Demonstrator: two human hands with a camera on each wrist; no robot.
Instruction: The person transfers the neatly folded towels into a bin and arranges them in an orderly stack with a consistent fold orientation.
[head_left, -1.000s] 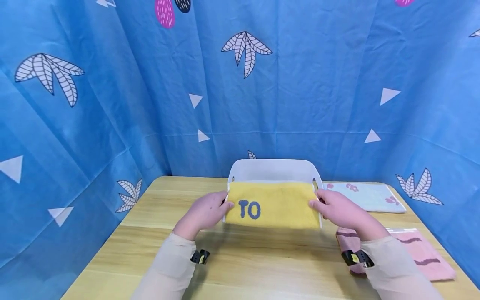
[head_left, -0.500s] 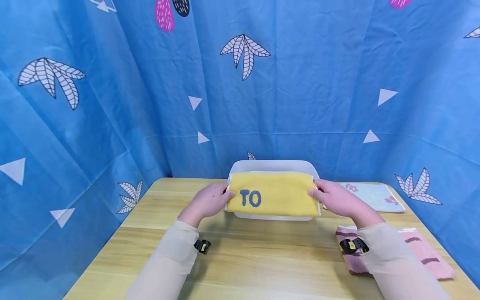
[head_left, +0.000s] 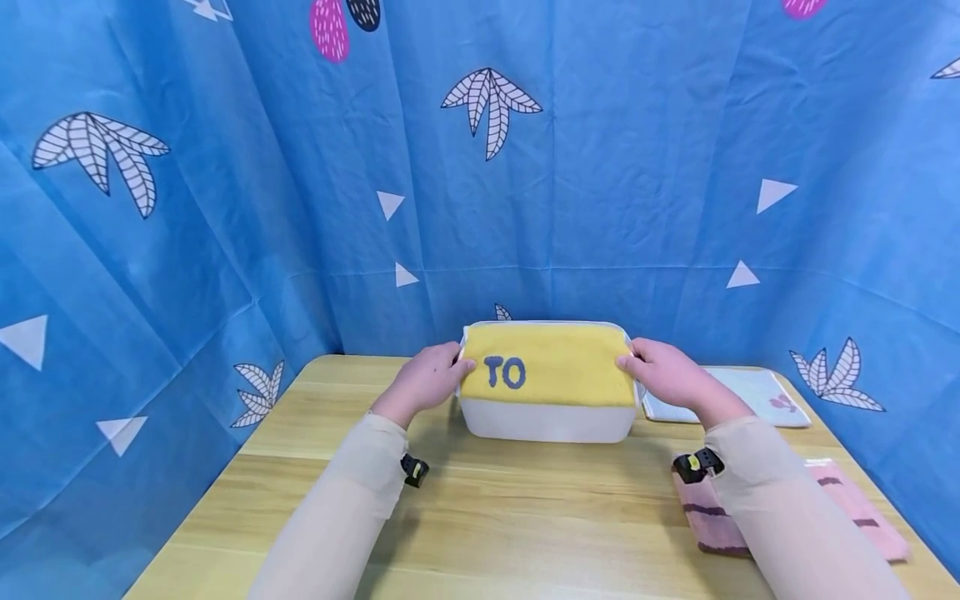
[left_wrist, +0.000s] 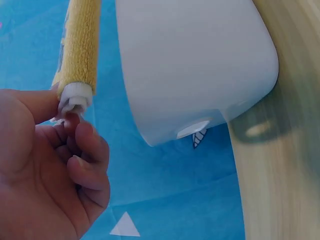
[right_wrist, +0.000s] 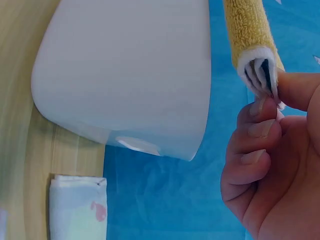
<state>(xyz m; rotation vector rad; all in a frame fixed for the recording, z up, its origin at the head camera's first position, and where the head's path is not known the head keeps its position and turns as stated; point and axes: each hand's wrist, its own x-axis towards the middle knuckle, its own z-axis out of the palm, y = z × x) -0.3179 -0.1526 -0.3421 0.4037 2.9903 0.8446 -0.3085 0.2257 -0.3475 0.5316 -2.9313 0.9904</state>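
A folded yellow towel with dark letters "TO" is stretched between both hands above a white basket. My left hand pinches its left end between thumb and fingers. At the opposite end my right hand pinches it the same way. Both wrist views show the towel's layered white edge at the fingertips, with a gap between the towel and the basket. In the head view the towel covers the basket's opening, so its inside is hidden.
Right of the basket lies a folded pale towel with pink flowers. Nearer on the right is a pink towel with dark stripes, partly under the right forearm. A blue patterned curtain stands behind the wooden table.
Both hands have carried the yellow towel up and away from me, from in front of the basket to over its top. The basket's front wall now shows.
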